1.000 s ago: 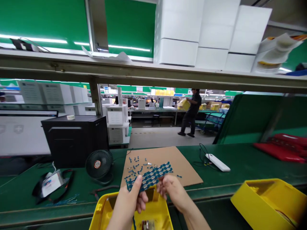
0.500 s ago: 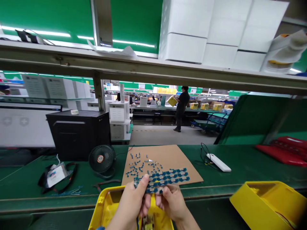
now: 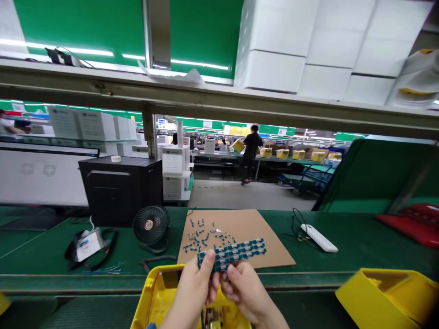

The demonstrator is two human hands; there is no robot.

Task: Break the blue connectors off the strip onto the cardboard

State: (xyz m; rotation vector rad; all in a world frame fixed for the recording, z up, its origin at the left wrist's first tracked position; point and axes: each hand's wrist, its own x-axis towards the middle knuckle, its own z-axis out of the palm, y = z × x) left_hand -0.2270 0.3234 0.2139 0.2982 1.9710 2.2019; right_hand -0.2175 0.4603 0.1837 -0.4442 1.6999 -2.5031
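Blue and silver, a strip of small linked connectors (image 3: 231, 255) lies with its long axis nearly crosswise to the view, its far right end rising slightly and pointing toward the bench's right side. It is flexible and made of repeated rows of metal-centred blue pieces. It sits above a yellow plastic tray (image 3: 154, 276), over the near edge of a brown cardboard sheet (image 3: 270, 242).

The left hand (image 3: 194, 292) pinches the strip's left end narrowly, with the thumb raised against it. The right hand (image 3: 242, 290) closes just beside it, its fingers gripping the strip's lower edge. The two hands nearly touch, and they hide the tray's middle.

Loose blue pieces (image 3: 207, 235) are scattered across the cardboard sheet just beyond the strip. On the green workbench (image 3: 346, 251) stand a small black desk fan (image 3: 150, 225) to the left and a white oblong device (image 3: 318, 237) with a dark cable to the right. A lanyard with a badge (image 3: 88, 244) lies further left, and a second yellow tray (image 3: 387, 292) sits at the near right.
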